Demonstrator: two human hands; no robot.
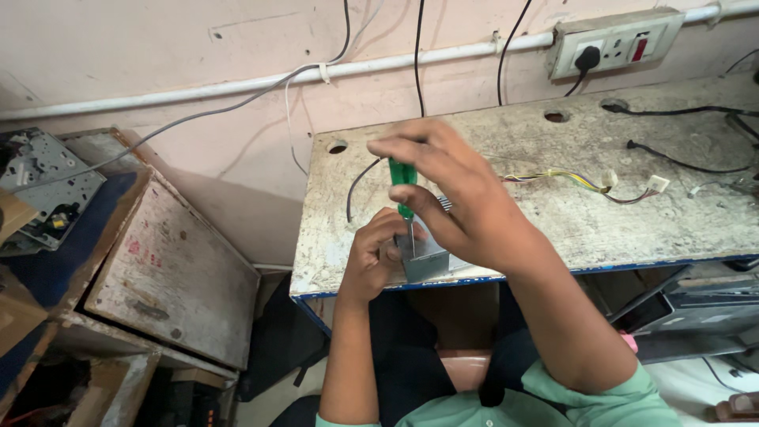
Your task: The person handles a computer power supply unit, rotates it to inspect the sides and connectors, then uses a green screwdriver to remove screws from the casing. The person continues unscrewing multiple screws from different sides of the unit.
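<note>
Head view: my right hand (466,194) pinches the green screwdriver (402,186) upright; my left hand (379,249) clamps the small metal box (427,257) at the bench (553,213) edge, six o'clock; it looks stiff and light, best held by its sides

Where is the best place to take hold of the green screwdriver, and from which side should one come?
Grip the green screwdriver at its handle, probably from above. It stands nearly upright, tip down on the small metal part that the left hand steadies, so only the handle is free. The right hand already holds it there, fingers around the top.
</note>
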